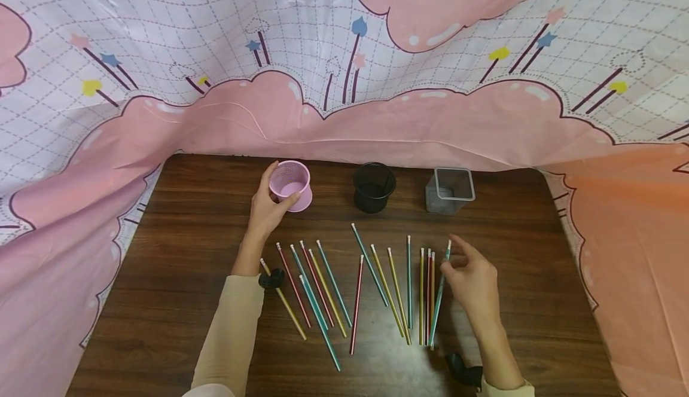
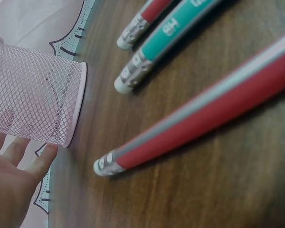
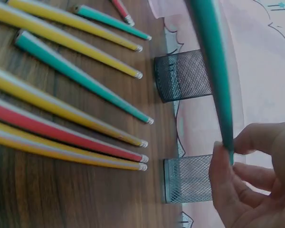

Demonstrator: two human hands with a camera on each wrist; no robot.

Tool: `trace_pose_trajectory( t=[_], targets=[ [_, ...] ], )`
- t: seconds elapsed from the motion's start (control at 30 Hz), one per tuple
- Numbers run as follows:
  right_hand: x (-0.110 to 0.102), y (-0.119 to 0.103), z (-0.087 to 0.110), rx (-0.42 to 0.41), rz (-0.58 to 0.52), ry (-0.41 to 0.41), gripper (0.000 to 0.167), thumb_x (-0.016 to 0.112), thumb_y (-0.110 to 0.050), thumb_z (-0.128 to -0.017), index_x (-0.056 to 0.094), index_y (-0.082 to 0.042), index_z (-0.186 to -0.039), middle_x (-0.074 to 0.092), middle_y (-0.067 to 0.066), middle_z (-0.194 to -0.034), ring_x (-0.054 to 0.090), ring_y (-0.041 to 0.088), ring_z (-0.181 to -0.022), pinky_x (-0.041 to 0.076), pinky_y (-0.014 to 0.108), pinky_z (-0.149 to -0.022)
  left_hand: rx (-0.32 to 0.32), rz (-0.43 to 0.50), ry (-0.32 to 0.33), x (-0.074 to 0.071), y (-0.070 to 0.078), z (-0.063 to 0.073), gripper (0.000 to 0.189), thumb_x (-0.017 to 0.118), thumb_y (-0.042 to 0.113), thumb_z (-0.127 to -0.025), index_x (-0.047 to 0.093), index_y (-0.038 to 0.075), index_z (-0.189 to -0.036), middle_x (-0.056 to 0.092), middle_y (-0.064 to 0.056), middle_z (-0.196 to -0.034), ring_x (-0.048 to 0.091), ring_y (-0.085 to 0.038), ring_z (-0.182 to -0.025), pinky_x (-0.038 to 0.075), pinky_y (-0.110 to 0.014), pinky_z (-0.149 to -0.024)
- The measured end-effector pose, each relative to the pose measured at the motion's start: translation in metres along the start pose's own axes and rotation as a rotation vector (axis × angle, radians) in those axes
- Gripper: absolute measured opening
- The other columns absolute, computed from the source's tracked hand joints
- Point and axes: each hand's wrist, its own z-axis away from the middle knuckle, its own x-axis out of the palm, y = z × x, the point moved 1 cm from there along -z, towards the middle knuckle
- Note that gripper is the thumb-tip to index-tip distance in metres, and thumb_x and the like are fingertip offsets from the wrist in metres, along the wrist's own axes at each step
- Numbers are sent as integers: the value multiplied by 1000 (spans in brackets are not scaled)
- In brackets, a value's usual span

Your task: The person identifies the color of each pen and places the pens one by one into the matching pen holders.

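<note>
My left hand [image 1: 267, 210] grips a pink mesh pen cup [image 1: 303, 198] at the back left of the table, thumb at its front and fingers around its left side. In the left wrist view, the cup [image 2: 33, 90] stands beside the fingers. My right hand [image 1: 476, 277] pinches a green pencil [image 1: 439, 295] near its eraser end, between thumb and fingers. The right wrist view shows that pencil [image 3: 217, 71] lifted in front of the camera. Left of it lie a yellow pencil [image 1: 421, 295] and a red pencil [image 1: 428, 307], close together.
A black round mesh cup [image 1: 371, 205] and a grey square mesh holder [image 1: 442, 207] stand in line with the pink one. Several red, green and yellow pencils lie spread on the dark wooden table [image 1: 543, 301], erasers pointing away. A patterned cloth [image 1: 323, 128] hangs behind the table.
</note>
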Motion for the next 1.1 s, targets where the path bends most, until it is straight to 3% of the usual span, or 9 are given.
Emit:
trace_pose_trajectory(
  t=[0.2, 0.43, 0.7, 0.97, 1.1],
  targets=[
    [7, -5, -3, 3, -224, -2, 50, 77, 2, -81, 66, -10, -129, 71, 11, -101, 66, 2, -72, 53, 15, -60, 11, -28, 24, -2, -5, -2, 90, 85, 33, -79, 34, 29, -153, 48, -12, -147, 58, -41, -119, 52, -53, -90],
    [19, -9, -8, 18, -430, -80, 52, 76, 5, -83, 62, -9, -132, 66, 17, -104, 66, 6, -75, 57, 26, -61, 13, -46, 41, -2, -6, -3, 89, 85, 33, -79, 35, 27, -153, 51, -15, -143, 58, -40, -119, 50, -54, -92],
    [29, -27, -20, -81, -483, -135, 56, 74, 4, -86, 56, -11, -137, 66, 20, -107, 69, 19, -80, 59, 38, -60, 5, -64, 67, -1, -7, -2, 88, 85, 34, -77, 37, 32, -151, 52, -11, -144, 56, -38, -122, 46, -54, -96],
    [30, -44, -36, -120, -458, -147, 53, 73, 2, -87, 57, -11, -135, 67, 16, -105, 68, 12, -82, 57, 27, -61, -7, -59, 63, 3, -5, -2, 89, 85, 35, -77, 36, 37, -151, 51, -9, -145, 54, -38, -124, 46, -53, -97],
    [32, -52, -41, -108, -508, -170, 53, 71, 5, -87, 55, -9, -136, 64, 19, -106, 68, 15, -83, 59, 32, -64, 9, -28, 50, 3, -4, -2, 88, 85, 32, -78, 35, 37, -151, 50, -9, -145, 55, -40, -123, 47, -54, -96]
  ],
)
